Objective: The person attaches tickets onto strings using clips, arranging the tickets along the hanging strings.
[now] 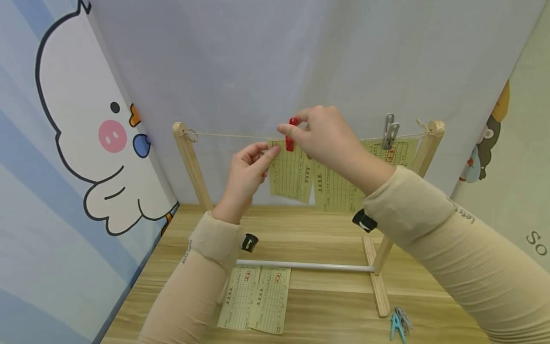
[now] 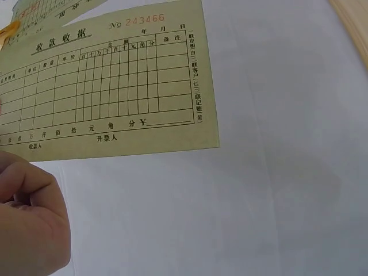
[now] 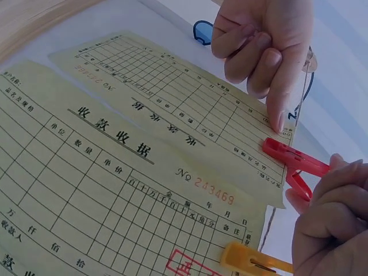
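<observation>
A yellow-green receipt slip [image 1: 290,172] hangs at the string [image 1: 232,135] of a wooden stand. My left hand [image 1: 247,174] pinches its upper left corner between thumb and fingers. With thumb and fingers my right hand [image 1: 328,136] grips a red clothespin [image 3: 293,158], whose tip sits over the slip's top edge. To the right, a second slip [image 1: 337,191] hangs partly behind my right hand; a yellow clothespin [image 3: 244,259] is on it in the right wrist view. Metal clothespins [image 1: 390,131] hold another slip [image 1: 404,155] near the right post.
Two receipt slips [image 1: 270,301] lie overlapping on the wooden table [image 1: 326,310]. A teal clothespin [image 1: 397,327] and a grey one [image 1: 403,317] lie at the front right. The stand has two wooden posts [image 1: 193,167] and a white lower rod [image 1: 305,265].
</observation>
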`<state>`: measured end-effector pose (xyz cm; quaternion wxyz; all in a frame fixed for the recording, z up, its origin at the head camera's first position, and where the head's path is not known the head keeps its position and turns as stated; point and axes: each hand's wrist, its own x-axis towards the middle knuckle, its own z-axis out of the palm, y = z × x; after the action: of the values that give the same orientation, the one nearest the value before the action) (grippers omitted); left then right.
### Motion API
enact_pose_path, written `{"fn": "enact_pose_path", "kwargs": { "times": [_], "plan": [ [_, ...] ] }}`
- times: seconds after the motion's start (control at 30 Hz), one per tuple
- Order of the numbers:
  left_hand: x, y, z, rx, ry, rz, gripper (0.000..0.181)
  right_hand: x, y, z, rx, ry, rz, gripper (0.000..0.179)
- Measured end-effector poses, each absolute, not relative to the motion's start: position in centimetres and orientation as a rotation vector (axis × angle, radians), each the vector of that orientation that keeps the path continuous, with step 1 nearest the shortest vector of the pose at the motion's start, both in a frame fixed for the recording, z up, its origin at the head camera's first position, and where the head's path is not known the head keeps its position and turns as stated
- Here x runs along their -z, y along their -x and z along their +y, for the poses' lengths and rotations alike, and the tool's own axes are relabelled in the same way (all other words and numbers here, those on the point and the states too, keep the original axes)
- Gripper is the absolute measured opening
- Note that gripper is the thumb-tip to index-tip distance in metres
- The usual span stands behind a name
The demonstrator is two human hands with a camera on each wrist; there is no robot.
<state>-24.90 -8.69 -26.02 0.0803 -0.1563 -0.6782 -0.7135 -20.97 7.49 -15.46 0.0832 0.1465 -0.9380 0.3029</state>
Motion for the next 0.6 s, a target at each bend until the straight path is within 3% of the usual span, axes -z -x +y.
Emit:
{"fn": "enact_pose_path", "kwargs": {
  "times": [0.4,0.6],
  "plan": [
    [26.0,24.8,-8.8,2.144,0.453,-2.03,0.018,15.4,20.1,8.3,-0.906,-0.412,-2.84,0.069],
    [26.0,24.7,-9.0,2.129,0.446,-2.041,0.025,15.8,19.1,9.3,-0.965,-0.475,-2.696,0.063]
  ]
}}
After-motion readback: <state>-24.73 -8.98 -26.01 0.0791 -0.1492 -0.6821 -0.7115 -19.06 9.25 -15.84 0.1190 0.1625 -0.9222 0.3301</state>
